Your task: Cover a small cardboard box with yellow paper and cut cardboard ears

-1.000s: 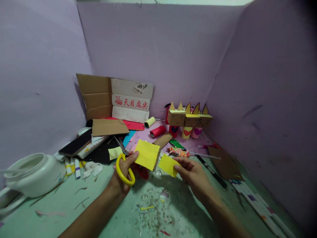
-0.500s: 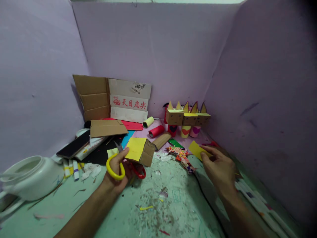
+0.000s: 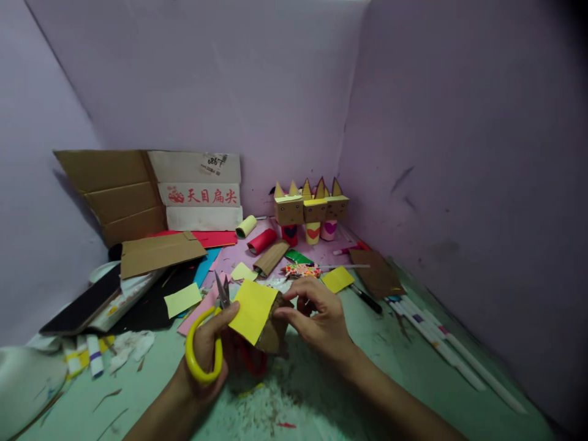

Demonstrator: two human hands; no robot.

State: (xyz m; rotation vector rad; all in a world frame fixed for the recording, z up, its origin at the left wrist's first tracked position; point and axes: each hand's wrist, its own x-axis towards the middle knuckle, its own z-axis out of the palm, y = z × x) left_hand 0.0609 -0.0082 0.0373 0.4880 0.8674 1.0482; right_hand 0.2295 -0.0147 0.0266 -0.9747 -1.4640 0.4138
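Note:
My left hand (image 3: pixel 209 352) grips scissors (image 3: pixel 205 343) with one yellow and one red loop, blades pointing up and away. Its thumb also pins a small cardboard box faced with yellow paper (image 3: pixel 255 313). My right hand (image 3: pixel 316 318) touches the brown side of that box with its fingertips. A loose yellow paper scrap (image 3: pixel 337 278) lies on the table just beyond my right hand.
Three box-headed cardboard figures (image 3: pixel 311 208) stand in the back corner. Flattened cardboard (image 3: pixel 151 187) leans on the back wall. Paper rolls (image 3: pixel 261 241), coloured sheets, a phone (image 3: pixel 80 306), a black pen (image 3: pixel 367 300) and white sticks (image 3: pixel 441 343) lie about. Purple walls enclose the table.
My right hand carried the yellow scrap to the right, left it on the table, and came back to the box. The view has shifted right.

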